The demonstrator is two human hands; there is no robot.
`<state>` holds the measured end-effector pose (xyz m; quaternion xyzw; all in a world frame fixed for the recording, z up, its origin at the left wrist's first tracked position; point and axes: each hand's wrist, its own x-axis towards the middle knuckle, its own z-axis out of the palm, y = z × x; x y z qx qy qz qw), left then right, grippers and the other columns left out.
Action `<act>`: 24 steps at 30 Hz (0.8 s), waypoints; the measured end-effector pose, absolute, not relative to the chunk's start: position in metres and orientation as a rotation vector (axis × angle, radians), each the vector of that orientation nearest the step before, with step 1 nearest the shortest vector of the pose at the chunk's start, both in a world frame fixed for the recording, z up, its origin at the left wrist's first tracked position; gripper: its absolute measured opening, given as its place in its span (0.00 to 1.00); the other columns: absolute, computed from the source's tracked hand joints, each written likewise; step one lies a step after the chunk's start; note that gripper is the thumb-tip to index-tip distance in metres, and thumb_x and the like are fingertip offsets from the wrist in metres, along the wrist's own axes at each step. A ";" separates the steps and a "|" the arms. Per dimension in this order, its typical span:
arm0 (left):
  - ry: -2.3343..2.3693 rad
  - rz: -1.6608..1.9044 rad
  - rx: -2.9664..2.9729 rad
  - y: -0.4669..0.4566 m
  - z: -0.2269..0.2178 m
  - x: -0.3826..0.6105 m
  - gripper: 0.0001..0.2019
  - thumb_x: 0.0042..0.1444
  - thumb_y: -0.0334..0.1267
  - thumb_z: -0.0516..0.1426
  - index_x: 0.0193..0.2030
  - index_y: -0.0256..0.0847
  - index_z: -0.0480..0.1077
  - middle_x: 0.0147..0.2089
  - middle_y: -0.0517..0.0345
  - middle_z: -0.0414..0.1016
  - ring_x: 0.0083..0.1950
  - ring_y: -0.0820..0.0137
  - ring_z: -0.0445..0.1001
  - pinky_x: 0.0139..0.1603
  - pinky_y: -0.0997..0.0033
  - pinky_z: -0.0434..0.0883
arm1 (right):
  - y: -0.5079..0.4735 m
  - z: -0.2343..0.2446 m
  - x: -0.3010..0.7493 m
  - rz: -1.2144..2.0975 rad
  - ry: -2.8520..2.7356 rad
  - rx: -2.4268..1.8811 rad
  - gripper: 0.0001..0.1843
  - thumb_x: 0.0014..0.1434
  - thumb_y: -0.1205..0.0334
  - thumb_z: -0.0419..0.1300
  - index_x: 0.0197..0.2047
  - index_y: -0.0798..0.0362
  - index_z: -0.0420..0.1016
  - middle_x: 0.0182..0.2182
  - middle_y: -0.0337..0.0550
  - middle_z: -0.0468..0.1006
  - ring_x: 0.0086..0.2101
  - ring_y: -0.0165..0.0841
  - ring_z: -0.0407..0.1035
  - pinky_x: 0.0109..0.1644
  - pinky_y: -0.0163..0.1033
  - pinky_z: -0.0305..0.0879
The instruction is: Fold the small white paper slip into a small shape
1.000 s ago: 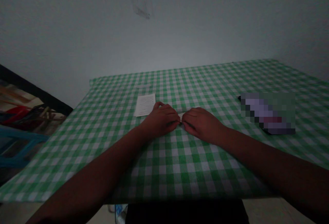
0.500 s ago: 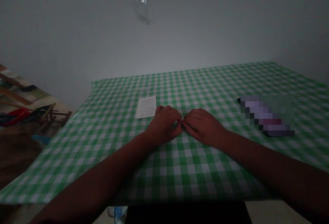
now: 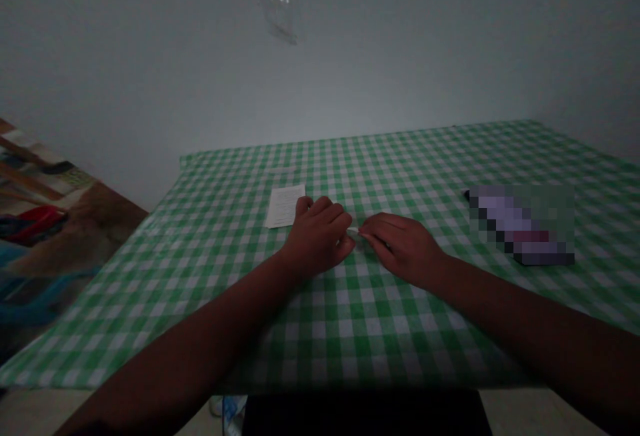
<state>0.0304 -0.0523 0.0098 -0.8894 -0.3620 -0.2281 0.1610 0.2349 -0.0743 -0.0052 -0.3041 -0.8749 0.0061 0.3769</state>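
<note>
My left hand point(image 3: 317, 237) and my right hand point(image 3: 403, 249) rest close together on the green gingham tablecloth point(image 3: 210, 283). Between their fingertips shows a small white paper piece point(image 3: 353, 231), with its ends hidden by my fingers. Both hands seem to pinch it. Just beyond my left hand lies a white printed sheet point(image 3: 285, 206), flat on the cloth and apart from my fingers.
A pixelated dark and lilac object point(image 3: 520, 226) lies on the cloth to the right of my right hand. The table meets a pale wall at the back. Red and blue items point(image 3: 35, 226) sit on the floor beyond the left table edge.
My hands have drawn slightly apart, so more of the white paper piece shows between them. The view has shifted slightly.
</note>
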 end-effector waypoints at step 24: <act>-1.089 -0.796 -2.637 -0.064 0.013 0.039 0.01 0.55 0.33 0.55 0.32 0.40 0.67 0.35 0.57 0.75 0.41 0.64 0.67 0.43 0.59 0.58 | -0.075 -0.003 0.234 0.027 -2.168 -0.767 0.06 0.66 0.65 0.57 0.38 0.53 0.75 0.33 0.42 0.79 0.36 0.32 0.74 0.40 0.39 0.74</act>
